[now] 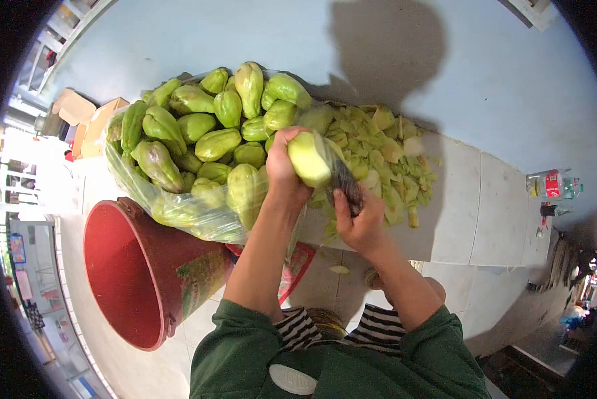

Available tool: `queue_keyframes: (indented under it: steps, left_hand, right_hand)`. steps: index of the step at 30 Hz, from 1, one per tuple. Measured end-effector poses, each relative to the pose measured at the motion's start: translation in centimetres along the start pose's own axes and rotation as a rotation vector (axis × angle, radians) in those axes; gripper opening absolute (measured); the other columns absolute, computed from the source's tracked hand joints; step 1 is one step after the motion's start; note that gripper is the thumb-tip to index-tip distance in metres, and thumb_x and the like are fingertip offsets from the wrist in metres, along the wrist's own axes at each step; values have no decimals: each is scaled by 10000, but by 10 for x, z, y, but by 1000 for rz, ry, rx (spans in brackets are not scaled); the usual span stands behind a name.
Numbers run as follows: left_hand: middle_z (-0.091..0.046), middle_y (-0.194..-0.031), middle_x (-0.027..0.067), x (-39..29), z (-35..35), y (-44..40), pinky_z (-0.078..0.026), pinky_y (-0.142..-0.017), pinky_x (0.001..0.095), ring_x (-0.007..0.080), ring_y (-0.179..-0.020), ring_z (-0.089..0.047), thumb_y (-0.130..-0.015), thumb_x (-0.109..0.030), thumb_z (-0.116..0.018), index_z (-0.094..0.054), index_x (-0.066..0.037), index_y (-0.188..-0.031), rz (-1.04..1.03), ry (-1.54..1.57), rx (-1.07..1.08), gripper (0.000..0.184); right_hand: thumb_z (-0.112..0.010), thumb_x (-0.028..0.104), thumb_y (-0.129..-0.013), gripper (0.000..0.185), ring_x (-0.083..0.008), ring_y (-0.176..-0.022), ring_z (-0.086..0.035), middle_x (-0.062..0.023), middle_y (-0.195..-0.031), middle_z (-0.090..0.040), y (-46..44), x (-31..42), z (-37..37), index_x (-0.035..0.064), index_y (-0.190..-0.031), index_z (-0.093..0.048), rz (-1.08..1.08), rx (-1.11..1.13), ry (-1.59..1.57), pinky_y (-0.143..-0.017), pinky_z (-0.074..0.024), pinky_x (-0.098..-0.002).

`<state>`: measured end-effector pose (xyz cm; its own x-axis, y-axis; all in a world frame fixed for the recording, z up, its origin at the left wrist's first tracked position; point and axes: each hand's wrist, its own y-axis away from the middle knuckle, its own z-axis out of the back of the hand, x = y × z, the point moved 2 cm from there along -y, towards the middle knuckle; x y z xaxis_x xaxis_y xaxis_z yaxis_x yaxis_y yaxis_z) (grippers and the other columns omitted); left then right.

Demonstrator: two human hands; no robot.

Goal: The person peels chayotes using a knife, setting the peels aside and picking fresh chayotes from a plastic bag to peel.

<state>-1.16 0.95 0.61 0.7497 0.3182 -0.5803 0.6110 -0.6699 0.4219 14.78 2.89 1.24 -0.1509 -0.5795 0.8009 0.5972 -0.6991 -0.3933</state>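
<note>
My left hand (pixel 286 166) is wrapped around a pale, peeled chayote (pixel 308 159). My right hand (pixel 361 216) grips a knife (pixel 342 179) whose dark blade lies along the chayote's right side; motion blurs the blade and its handle is mostly hidden by the fingers. Left of and behind my hands, unpeeled green chayotes (pixel 217 144) fill a clear plastic bag (pixel 205 223). A heap of chayote peelings (pixel 378 149) is spread on the tiled ledge to the right, beyond my right hand.
A large red bucket (pixel 122 272) lies tipped on its side at the left, its mouth facing left. An opened cardboard box (pixel 99 126) is behind the bag. Plastic bottles (pixel 552 185) stand at the right end of the tiled ledge (pixel 455 199), against the blue wall (pixel 498 73).
</note>
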Motion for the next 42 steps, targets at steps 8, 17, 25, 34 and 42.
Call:
queue_keyframes:
  steps: [8, 17, 25, 34, 42]
  left_hand:
    - [-571, -768, 75, -9, -3, 8, -488, -619, 341, 208, -671, -570, -827, -221, -533, -575, -47, -913, -1, -19, -36, 199]
    - [-586, -804, 74, -4, -4, 8, -514, -662, 376, 234, -697, -593, -845, -245, -520, -555, -54, -923, -5, -40, -9, 209]
    - [-595, -825, 84, 1, 6, -5, -518, -669, 384, 239, -722, -600, -839, -242, -524, -556, -64, -932, -184, -213, 44, 203]
    - [-601, -817, 83, 3, 7, 1, -519, -690, 382, 246, -742, -610, -830, -245, -518, -552, -63, -931, 58, 82, 11, 211]
    - [-641, -872, 100, -13, 22, -15, -531, -772, 391, 258, -818, -635, -810, -364, -610, -586, -33, -997, 25, -82, 144, 381]
  right_hand:
    - [-631, 170, -870, 188, -367, -525, -594, -162, -568, -563, -9, 8, 4, 12, -851, -531, -43, 63, 13, -484, -446, -426]
    - [-596, 172, -885, 197, -414, -567, -595, -195, -607, -580, -9, 1, 3, -4, -924, -517, -102, 121, 9, -494, -448, -446]
    - [-592, 199, -895, 242, -429, -606, -603, -232, -628, -577, -13, -3, 4, -20, -941, -501, -133, 162, -67, -517, -449, -460]
    - [-639, 300, -893, 368, -336, -553, -581, -168, -633, -574, -13, 3, 3, -30, -972, -497, -188, 155, -108, -525, -430, -397]
    - [-574, 324, -928, 347, -322, -560, -602, -148, -641, -585, -9, 0, 10, -1, -1018, -491, 7, 37, 25, -520, -448, -418]
